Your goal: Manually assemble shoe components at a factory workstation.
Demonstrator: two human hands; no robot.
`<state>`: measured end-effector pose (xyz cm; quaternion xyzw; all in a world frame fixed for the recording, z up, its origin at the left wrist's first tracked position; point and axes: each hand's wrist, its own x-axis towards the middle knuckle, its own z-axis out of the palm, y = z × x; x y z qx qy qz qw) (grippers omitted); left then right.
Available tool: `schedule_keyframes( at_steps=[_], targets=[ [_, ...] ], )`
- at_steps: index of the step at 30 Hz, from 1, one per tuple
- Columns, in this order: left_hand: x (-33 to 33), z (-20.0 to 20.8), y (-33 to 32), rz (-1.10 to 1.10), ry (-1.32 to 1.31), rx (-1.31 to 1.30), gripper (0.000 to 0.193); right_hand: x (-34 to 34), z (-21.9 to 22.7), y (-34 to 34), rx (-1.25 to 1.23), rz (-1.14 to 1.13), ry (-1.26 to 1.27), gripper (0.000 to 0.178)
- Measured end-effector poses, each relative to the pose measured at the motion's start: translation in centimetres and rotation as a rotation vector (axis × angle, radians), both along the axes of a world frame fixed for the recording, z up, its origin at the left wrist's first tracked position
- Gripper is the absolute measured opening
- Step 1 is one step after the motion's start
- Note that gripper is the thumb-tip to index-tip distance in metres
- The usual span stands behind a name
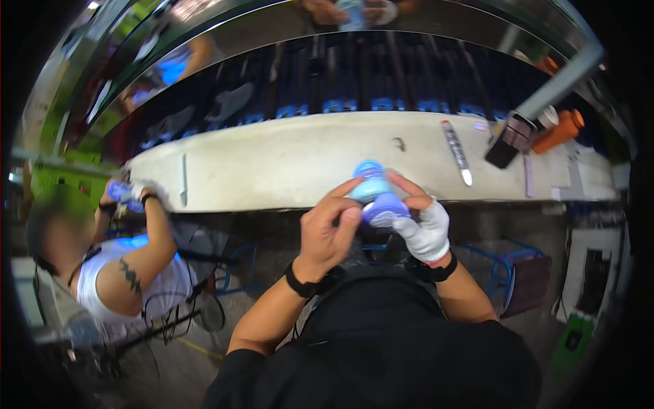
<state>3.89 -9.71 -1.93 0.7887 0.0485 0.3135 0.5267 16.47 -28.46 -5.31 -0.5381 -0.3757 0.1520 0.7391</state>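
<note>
Between my two hands, just over the table's near edge, is a rounded light blue and purple piece (pixel 372 187). Its exact kind is unclear. Bare, with a black band at the wrist, my left hand (pixel 330 228) grips its left side between thumb and fingers. On the other side my right hand (pixel 424 228), in a white glove that leaves some fingertips uncovered, holds it too, the thumb on the purple lower part (pixel 385 208). That lower part is round and hangs toward me.
A pale worktable (pixel 272 163) runs across in front of me. On it lie a marker pen (pixel 456 153), a phone (pixel 504 146), an orange bottle (pixel 558 131) and a small dark bit (pixel 399 144). At left, another person (pixel 136 273) handles a purple piece (pixel 126 193). A blue-framed stool (pixel 511 273) stands right.
</note>
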Motion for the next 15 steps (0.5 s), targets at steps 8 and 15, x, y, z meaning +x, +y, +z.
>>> schedule_keyframes(
  at_steps=[8,15],
  targets=[
    [-0.8,-1.0,-0.1,0.023,-0.026,0.124,0.029,0.3,-1.5,1.0,-0.036,-0.039,-0.287,0.032],
    [-0.2,-0.7,0.4,-0.013,-0.026,0.287,0.035,1.0,-1.3,0.2,-0.083,-0.056,-0.405,0.038]
  ],
)
